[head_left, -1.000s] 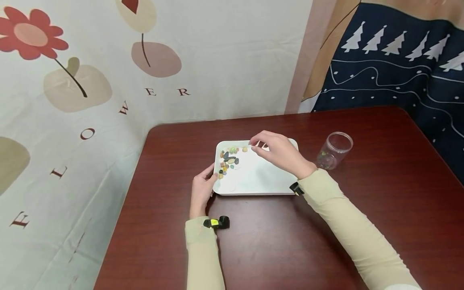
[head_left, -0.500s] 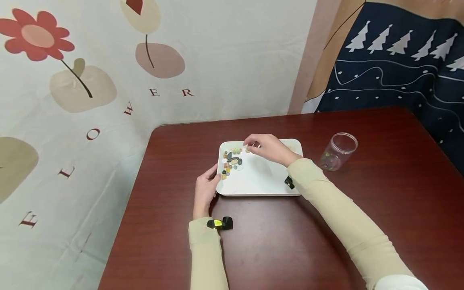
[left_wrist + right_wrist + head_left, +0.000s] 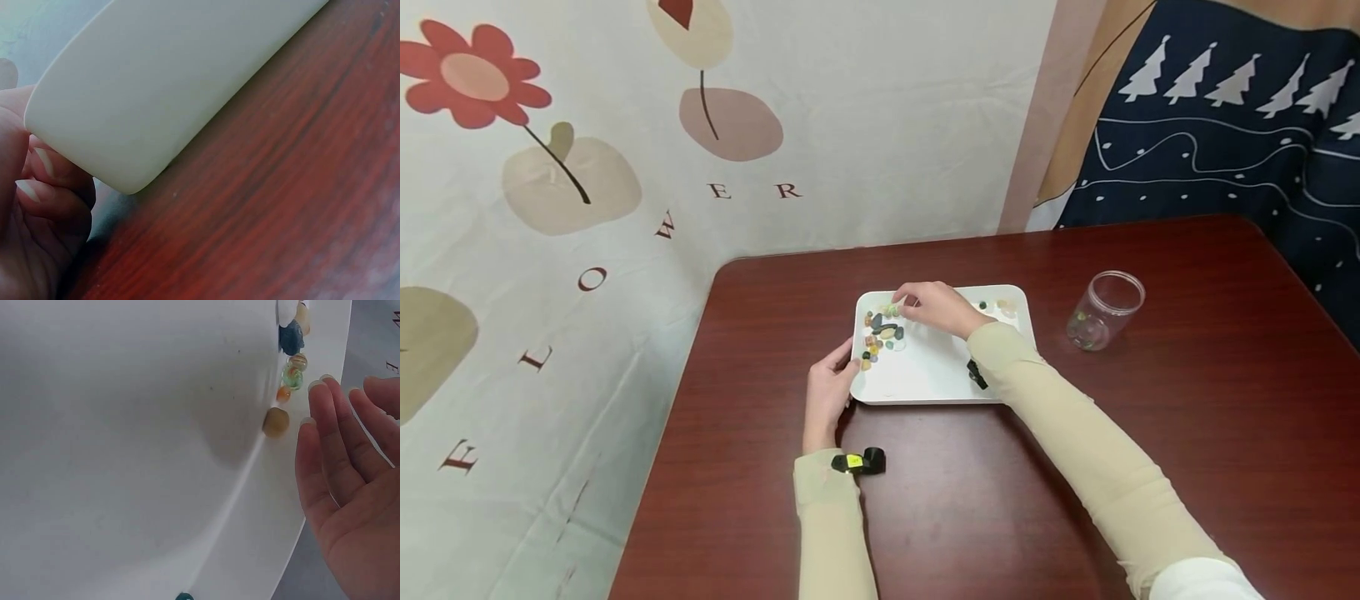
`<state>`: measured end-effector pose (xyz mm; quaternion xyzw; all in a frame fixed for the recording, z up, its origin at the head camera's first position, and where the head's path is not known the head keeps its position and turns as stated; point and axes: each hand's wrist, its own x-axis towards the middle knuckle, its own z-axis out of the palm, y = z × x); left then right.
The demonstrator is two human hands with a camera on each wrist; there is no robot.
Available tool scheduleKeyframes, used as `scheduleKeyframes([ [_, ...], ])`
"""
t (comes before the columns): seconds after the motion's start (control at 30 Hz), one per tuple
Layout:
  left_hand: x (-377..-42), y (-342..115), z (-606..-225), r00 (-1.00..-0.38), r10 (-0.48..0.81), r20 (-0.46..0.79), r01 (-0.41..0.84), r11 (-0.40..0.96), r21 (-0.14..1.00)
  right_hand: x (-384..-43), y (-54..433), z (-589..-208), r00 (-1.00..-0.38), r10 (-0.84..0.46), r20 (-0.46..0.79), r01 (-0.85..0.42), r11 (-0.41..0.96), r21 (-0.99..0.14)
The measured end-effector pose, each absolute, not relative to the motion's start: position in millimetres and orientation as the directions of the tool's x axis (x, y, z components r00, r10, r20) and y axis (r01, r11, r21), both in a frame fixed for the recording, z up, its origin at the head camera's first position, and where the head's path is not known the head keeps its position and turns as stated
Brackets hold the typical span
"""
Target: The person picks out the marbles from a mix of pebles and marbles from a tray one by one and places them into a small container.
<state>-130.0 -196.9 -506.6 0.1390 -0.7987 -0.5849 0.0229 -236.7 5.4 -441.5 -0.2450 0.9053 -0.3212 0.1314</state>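
A white tray (image 3: 936,377) lies on the table. My left hand (image 3: 829,390) holds its left edge, thumb at the rim and fingers curled below, as the left wrist view shows against the tray's side (image 3: 144,100). My right hand (image 3: 938,307) hovers over the far left part of the tray, fingertips close to the small stones there. In the right wrist view its fingers are extended with nothing visible between them, beside a green marble (image 3: 292,377), a tan pebble (image 3: 276,422) and a dark blue stone (image 3: 291,339). Several coloured pebbles (image 3: 886,332) lie along the tray's left side.
A clear jar (image 3: 1105,310) stands right of the tray, with a few small greenish things at its bottom. More small stones (image 3: 1006,307) lie in the tray's far right corner. A patterned cloth (image 3: 880,125) hangs behind the reddish-brown table (image 3: 955,500).
My right hand has moved left along the tray's far side, uncovering stones in the far right corner. My left hand keeps its hold on the tray. The head view has shifted slightly.
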Motion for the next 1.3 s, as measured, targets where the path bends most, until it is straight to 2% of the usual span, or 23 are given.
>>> scheduleKeyframes([
  [0.23, -130.9, -197.5, -507.2, -0.964, -0.241, -0.116, -0.182, 0.274, 0.944, -241.7, 1.1, -448.5, -0.861, -0.484, -0.157, -0.254, 0.675, -0.693],
  [0.67, -130.7, -196.8, -506.7, -0.966, -0.235, -0.108, -0.17, 0.258, 0.951, -247.1, -6.7, -459.0, -0.841, -0.493, -0.221, -0.244, 0.711, -0.66],
  [1.0, -130.5, -195.9, -505.9, -0.962, -0.245, -0.118, -0.188, 0.285, 0.94, -245.6, -12.2, -462.7, -0.857, -0.49, -0.163, -0.346, 0.779, -0.522],
  [1.3, -131.6, -196.5, -507.9, -0.964, -0.24, -0.115, -0.178, 0.263, 0.948, -244.5, -13.5, -464.8, -0.86, -0.494, -0.128, -0.378, 0.785, -0.49],
])
